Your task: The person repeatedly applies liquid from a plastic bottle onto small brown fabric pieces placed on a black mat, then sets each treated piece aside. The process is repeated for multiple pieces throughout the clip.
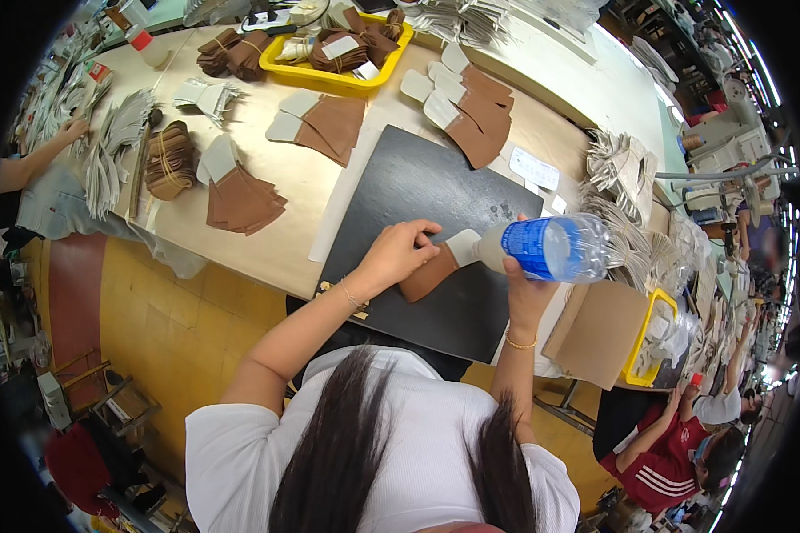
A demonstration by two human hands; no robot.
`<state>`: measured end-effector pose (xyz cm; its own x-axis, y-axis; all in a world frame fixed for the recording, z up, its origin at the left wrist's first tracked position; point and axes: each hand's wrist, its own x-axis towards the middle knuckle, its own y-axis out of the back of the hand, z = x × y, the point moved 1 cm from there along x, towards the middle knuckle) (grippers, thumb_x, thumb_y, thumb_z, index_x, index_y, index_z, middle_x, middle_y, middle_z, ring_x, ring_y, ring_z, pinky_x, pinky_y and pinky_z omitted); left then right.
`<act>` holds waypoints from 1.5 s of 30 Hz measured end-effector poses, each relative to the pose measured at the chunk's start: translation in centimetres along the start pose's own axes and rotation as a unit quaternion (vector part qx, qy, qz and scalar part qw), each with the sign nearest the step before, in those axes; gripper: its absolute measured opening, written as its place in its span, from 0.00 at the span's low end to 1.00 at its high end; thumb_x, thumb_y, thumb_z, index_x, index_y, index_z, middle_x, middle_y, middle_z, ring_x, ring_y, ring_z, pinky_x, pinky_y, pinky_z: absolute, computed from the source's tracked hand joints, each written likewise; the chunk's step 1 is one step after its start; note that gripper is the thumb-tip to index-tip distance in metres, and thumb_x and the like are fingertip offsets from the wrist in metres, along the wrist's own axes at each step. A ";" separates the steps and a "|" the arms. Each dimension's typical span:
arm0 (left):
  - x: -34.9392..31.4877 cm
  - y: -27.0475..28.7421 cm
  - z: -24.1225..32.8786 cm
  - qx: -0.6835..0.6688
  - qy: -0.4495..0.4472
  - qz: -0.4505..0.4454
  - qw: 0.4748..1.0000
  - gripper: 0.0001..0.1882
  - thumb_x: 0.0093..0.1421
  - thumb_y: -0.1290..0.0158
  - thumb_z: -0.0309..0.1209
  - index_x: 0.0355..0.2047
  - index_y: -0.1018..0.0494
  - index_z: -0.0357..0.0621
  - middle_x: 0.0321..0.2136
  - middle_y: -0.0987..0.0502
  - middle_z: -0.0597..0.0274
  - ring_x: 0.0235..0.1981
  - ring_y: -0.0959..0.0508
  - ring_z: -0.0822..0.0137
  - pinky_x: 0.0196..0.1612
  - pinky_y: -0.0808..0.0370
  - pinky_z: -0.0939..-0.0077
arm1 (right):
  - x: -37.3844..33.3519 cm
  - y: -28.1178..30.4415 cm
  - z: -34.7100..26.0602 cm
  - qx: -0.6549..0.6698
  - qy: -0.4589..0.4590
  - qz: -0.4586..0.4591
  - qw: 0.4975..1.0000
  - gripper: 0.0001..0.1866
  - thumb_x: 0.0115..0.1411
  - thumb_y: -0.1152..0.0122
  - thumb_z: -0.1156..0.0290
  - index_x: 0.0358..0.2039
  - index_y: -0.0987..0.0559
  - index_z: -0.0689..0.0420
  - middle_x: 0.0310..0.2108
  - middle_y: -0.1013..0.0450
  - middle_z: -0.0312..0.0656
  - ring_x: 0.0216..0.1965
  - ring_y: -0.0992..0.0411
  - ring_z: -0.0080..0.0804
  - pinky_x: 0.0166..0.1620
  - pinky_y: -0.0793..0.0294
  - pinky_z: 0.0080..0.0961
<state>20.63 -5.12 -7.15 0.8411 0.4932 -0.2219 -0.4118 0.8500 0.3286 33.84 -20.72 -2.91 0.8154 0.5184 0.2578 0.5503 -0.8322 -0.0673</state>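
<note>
On the black work board (391,186) in front of me lies a brown leather piece (428,277) with a pale grey-white end (462,247). My left hand (400,253) is closed at its upper left edge, fingers curled and tips meeting the leather. In my right hand (526,298) is a clear plastic bottle (582,249) with a blue label. The bottle is tilted on its side, and its neck end points left at the piece's pale end. Some whitish content shows inside it. Whether the bottle's tip touches the piece I cannot tell.
Fanned brown pieces with pale ends lie beyond the board (480,133) and to its left (244,200). Banded brown bundles (169,160) and a yellow tray (329,82) are farther off. Brown cardboard (596,333) lies at right. Other people sit at both sides.
</note>
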 end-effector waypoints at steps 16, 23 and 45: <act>-0.3 0.1 -0.2 -0.006 -0.027 0.014 1.000 0.12 0.51 0.40 0.30 0.34 0.22 0.37 0.21 0.22 0.54 0.23 0.22 0.60 0.32 0.27 0.70 | 0.4 2.5 1.8 -0.281 0.038 -0.025 0.959 0.29 0.46 0.26 0.72 0.49 0.27 0.61 0.47 0.26 0.41 0.47 0.28 0.28 0.44 0.25 0.26; -0.6 0.6 0.1 0.012 -0.029 -0.004 0.999 0.13 0.52 0.39 0.30 0.36 0.22 0.36 0.23 0.22 0.54 0.25 0.22 0.63 0.34 0.27 0.73 | -0.8 -0.7 1.1 -0.312 0.070 -0.102 0.942 0.32 0.44 0.25 0.68 0.50 0.27 0.59 0.48 0.26 0.41 0.47 0.28 0.33 0.52 0.30 0.31; -0.1 1.0 0.4 0.038 -0.017 -0.019 0.999 0.12 0.52 0.39 0.31 0.35 0.22 0.37 0.23 0.22 0.54 0.25 0.22 0.61 0.34 0.26 0.72 | -0.7 -3.1 1.4 -0.295 0.063 -0.069 0.951 0.31 0.41 0.22 0.65 0.45 0.24 0.61 0.41 0.25 0.41 0.44 0.27 0.33 0.48 0.29 0.30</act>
<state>20.26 -4.44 -6.43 0.8673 0.4538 -0.2045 -0.3535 0.8507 0.3890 31.88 -18.24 -4.26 0.6937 0.6342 0.3415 0.4233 -0.7426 0.5190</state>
